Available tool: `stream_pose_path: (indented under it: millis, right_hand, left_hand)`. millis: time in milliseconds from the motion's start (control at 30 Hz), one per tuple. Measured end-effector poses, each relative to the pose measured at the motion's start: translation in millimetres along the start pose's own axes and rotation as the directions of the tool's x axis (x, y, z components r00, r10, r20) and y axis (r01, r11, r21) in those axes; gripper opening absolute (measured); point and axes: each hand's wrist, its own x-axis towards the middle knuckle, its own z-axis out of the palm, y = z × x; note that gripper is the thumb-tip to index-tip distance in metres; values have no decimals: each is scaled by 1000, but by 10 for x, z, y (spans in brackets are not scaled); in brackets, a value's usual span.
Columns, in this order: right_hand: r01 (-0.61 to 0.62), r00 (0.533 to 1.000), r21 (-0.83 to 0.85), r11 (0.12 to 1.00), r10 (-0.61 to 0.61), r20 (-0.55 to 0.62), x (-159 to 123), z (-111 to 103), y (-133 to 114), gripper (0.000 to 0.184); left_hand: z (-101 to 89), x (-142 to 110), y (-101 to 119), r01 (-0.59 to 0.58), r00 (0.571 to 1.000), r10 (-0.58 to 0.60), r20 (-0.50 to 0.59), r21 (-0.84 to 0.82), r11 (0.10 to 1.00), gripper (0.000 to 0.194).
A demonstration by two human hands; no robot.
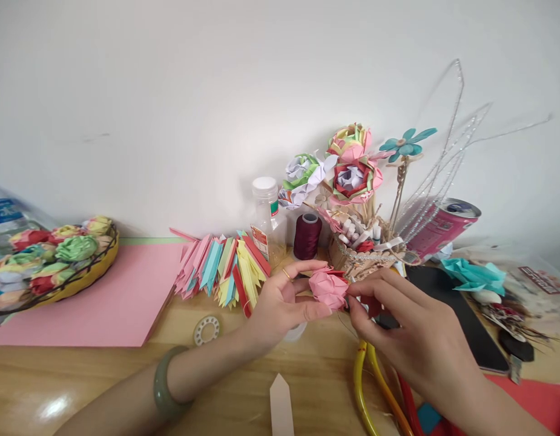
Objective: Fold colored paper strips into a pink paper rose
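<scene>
A pink folded-paper flower (pixel 329 289), with some red paper at its upper edge, is held above the table. My left hand (pixel 284 300) is closed on its left side, thumb below and fingers above. At the flower's right edge, my right hand (pixel 398 315) pinches with thumb and fingertips; exactly what lies between those tips is hard to make out. A thin dark strand hangs just under the flower. Below on the wood lies a pale pointed paper strip (pixel 281 406). Yellow-handled pliers (pixel 360 387) lie partly beneath my right hand.
Folded paper strips (pixel 220 269) lie behind my left hand, near a tape roll (pixel 207 330) and pink paper sheets (pixel 93 303). A yellow basket (pixel 91 280) of paper flowers stands left. Behind are a plastic jar (pixel 265 212), maroon thread spool (pixel 307 237), flower holder (pixel 365 260) and pink can (pixel 445 227).
</scene>
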Motion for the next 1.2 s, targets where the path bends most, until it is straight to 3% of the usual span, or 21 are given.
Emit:
stream_pose_path:
  millis: [100, 167, 233, 367, 500, 600, 767, 833, 1067, 1200]
  right_hand:
    - [49, 997, -94, 994, -54, -49, -34, 15, 3, 9]
    - [-10, 1000, 3, 1000, 10, 20, -16, -11, 0, 11]
    - [-154, 980, 183, 971, 126, 157, 31, -51, 4, 14]
    - [-460, 866, 447, 767, 276, 417, 137, -95, 52, 21]
    - [-566, 809, 519, 640, 312, 498, 178, -73, 94, 29]
    - [-534, 832, 526, 662, 301, 466, 161, -64, 86, 28]
    - [-326, 936, 456, 828, 216, 277, 94, -78, 31, 16]
    - [-275, 953, 426, 862, 185, 241, 85, -83, 18, 14]
    - [-339, 918, 524, 781, 153, 365, 122, -64, 44, 17]
    - [-348, 912, 493, 798, 166, 375, 116, -64, 48, 21]
  left_hand:
    - [-3, 4, -9, -20, 1000, 21, -23, 40, 999, 48]
    - [-7, 5, -14, -31, 999, 33, -23, 58, 998, 48]
    - [-8, 1, -13, -39, 999, 40, -14, 66, 997, 48]
    - [0, -15, 10, -66, 998, 65, 8, 80, 995, 45]
    - [16, -24, 34, -114, 993, 110, 41, 128, 985, 44]
    - [20, -21, 32, -136, 990, 129, 50, 162, 977, 43]
    - [12, -24, 3, -183, 983, 184, 12, 186, 965, 43]
    - [9, -30, -5, -191, 981, 192, 11, 183, 964, 44]
    - [1, -28, -13, -196, 981, 193, 32, 197, 961, 44]
    - [-8, -13, -23, -177, 984, 176, 24, 185, 967, 44]
